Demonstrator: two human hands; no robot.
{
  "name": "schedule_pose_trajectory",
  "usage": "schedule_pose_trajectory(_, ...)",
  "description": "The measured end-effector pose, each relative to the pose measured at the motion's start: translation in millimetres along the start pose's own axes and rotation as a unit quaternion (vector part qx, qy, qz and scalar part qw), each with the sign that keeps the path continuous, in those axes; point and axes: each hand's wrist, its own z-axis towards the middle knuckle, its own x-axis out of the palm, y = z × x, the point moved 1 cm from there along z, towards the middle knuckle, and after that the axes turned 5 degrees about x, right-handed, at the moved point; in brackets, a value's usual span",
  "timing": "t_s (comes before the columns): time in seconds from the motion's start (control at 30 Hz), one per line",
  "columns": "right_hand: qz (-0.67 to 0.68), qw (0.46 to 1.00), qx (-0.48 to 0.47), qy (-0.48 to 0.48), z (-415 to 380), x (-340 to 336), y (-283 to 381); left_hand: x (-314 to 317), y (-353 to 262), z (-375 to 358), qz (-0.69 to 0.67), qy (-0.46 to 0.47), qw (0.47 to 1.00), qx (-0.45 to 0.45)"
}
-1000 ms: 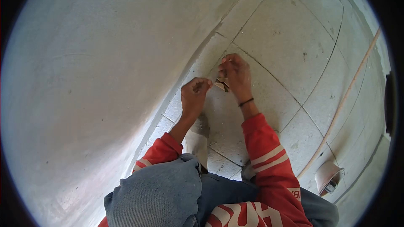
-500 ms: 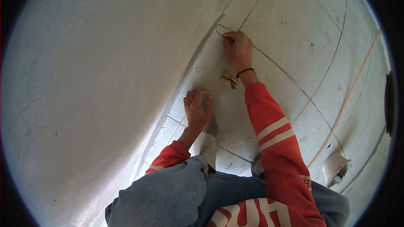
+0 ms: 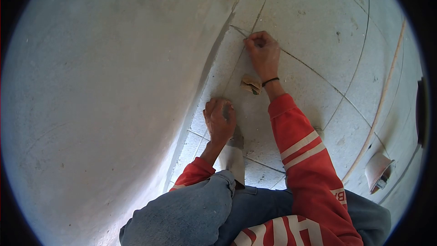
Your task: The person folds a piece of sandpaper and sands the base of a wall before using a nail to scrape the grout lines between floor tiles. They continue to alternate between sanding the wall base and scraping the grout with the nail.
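Observation:
My right hand (image 3: 265,57), with a dark band at its wrist, is closed in a pinch low over a joint between the pale floor tiles (image 3: 314,32). Its fingertips are right at the crossing of two joints near the wall; what they hold, if anything, is hidden. My left hand (image 3: 220,120) rests low by the floor near the wall's foot, fingers curled toward the thumb, the inside of its grip mostly out of sight. Between the hands, close to my right wrist, lies a small crumpled brown piece (image 3: 251,84) that looks like paper or card.
A plain plastered wall (image 3: 114,86) fills the left side. On the right, a long thin brownish hose or rod (image 3: 386,91) runs across the tiles. A pale bucket (image 3: 375,171) lies tipped near it, something grey at its mouth. My jeans-clad knee (image 3: 182,209) is below.
My right hand has shifted slightly along the joint, away from the wall. The view has moved a little, so the floor and bucket appear shifted. My left hand keeps its curled pose.

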Motion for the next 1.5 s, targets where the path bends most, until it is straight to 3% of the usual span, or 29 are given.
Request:
schedule_pose_trajectory(0.07,-0.120,0.991,-0.058,-0.022,-14.0,5.5,1.2,1.4,2.0,-0.7,0.001,-0.001,1.000,0.003)
schedule_pose_trajectory(0.27,-0.185,0.977,-0.099,-0.042,-16.3,20.2,5.6,4.1,3.2,-1.2,0.003,-0.007,1.000,0.006)
schedule_pose_trajectory(0.5,-0.171,0.984,-0.031,-0.043,-29.7,35.3,13.4,6.4,8.8,-3.9,-0.020,0.020,1.000,-0.010)
schedule_pose_trajectory(0.6,-0.179,0.983,-0.028,-0.022,-35.3,42.7,8.4,5.6,4.5,-0.7,-0.014,-0.002,1.000,0.019)
schedule_pose_trajectory(0.67,-0.213,0.976,-0.038,-0.012,-38.4,46.1,6.5,7.2,9.2,-2.7,-0.029,0.021,0.999,-0.015)
schedule_pose_trajectory(1.0,-0.179,0.983,-0.042,0.017,-46.7,39.2,2.4,6.9,9.4,-3.5,-0.024,0.026,0.999,-0.019)
schedule_pose_trajectory(1.2,-0.220,0.965,-0.135,-0.057,-5.6,12.1,1.7,7.0,9.2,-4.4,-0.024,0.026,0.999,-0.037)
schedule_pose_trajectory(1.3,-0.153,0.984,-0.092,0.018,14.3,-4.3,15.6,6.6,12.1,-4.8,-0.028,0.023,0.999,-0.026)
schedule_pose_trajectory(1.37,-0.058,0.996,0.011,0.060,20.7,-13.8,21.7,6.5,11.1,-5.0,-0.018,0.028,0.999,-0.031)
schedule_pose_trajectory(1.5,0.011,0.997,-0.031,0.069,28.3,-5.7,7.4,5.5,9.4,-4.5,-0.021,0.029,0.999,-0.035)
